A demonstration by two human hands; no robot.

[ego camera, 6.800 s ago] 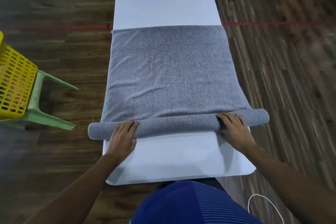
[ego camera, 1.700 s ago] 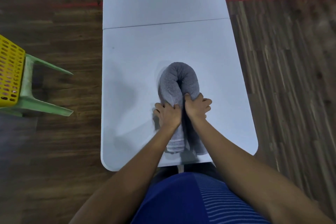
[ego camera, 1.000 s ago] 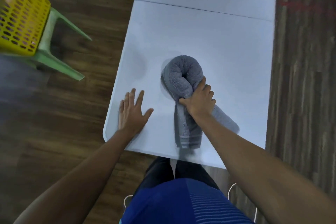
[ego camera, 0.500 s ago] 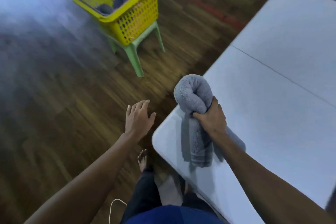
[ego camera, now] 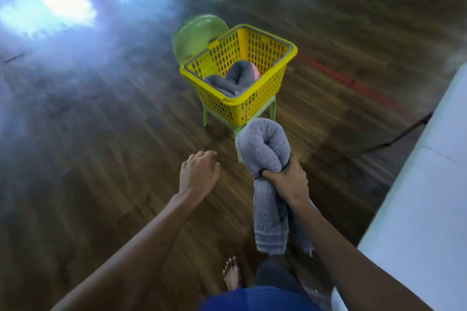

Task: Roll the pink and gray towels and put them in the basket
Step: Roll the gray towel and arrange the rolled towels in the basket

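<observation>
Accordingly, recorded the rolled gray towel (ego camera: 262, 146), doubled over into a loop, gripped about its middle by the right hand (ego camera: 285, 182), fingers wrapped tight, loose ends hanging below the fist, clear of the white table (ego camera: 429, 209) and carried above the wooden floor (ego camera: 101, 184). Found the left hand (ego camera: 198, 171) holding nothing, fingers loosely curled, just beside the towel. Noted the yellow basket (ego camera: 255, 106) ahead on a green chair (ego camera: 197, 33), still well apart from the held towel. Observed inside it a second gray roll (ego camera: 232, 81) and, behind that, a pink patch (ego camera: 255, 72), taken to be the pink towel. Judged rolling finished for the held piece; judged delivery into the basket outstanding. Could not tell whether further towels awaited.
</observation>
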